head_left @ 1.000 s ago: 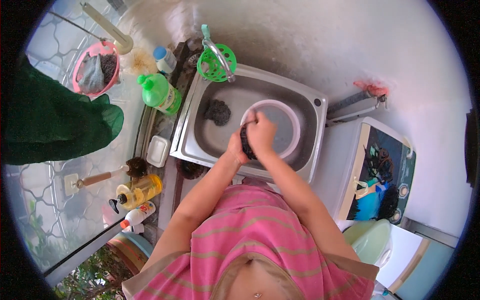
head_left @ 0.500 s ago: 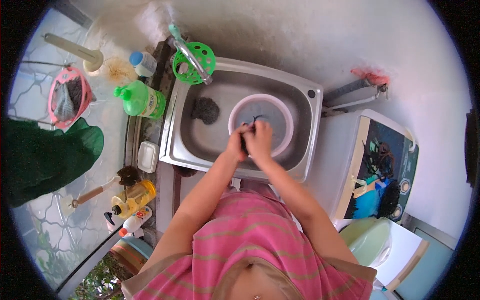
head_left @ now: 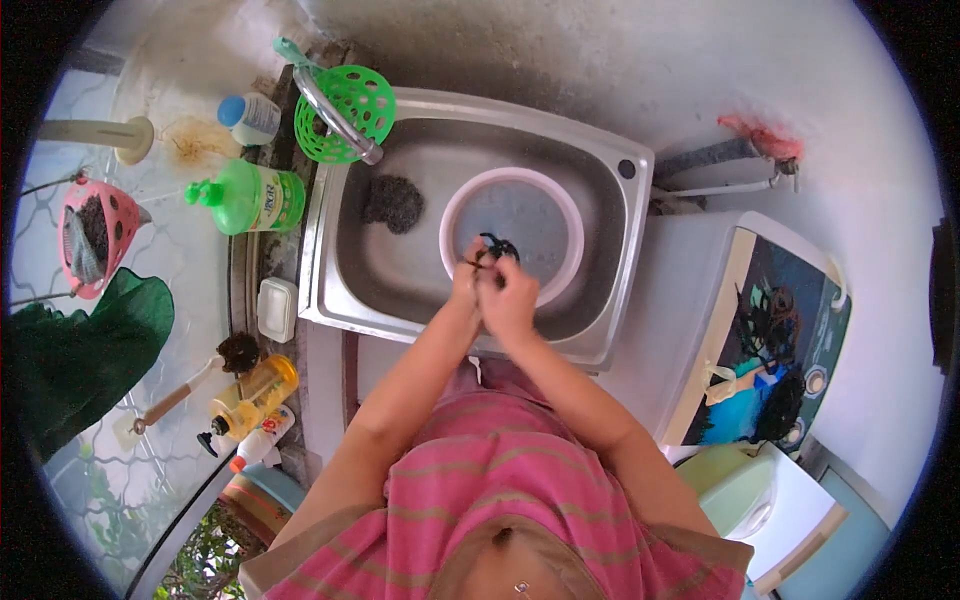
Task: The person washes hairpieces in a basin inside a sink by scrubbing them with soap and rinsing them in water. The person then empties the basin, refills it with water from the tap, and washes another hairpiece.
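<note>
Both my hands are close together over the near side of a round, pale pink basin (head_left: 576, 235) with water in it. My left hand (head_left: 466, 284) and my right hand (head_left: 510, 296) are closed on one black stringy bundle (head_left: 497, 244). Thin dark loops of it stick out past the fingertips; the rest is hidden in my grip, and its exact kind cannot be made out. The basin stands inside a stainless steel sink (head_left: 612, 300). A dark, fuzzy scouring pad (head_left: 395, 204) lies on the sink floor left of the basin.
A faucet (head_left: 335, 118) and a green perforated basket (head_left: 368, 95) occupy the sink's far left corner. Along the left ledge are a green bottle (head_left: 240, 198), a white soap dish (head_left: 277, 309) and a yellow pump bottle (head_left: 255, 398). A washing machine (head_left: 690, 300) at right carries dark stringy items.
The view has shifted slightly. My hands have turned on the black bundle, and more of its loops now show beyond my fingers over the basin.
</note>
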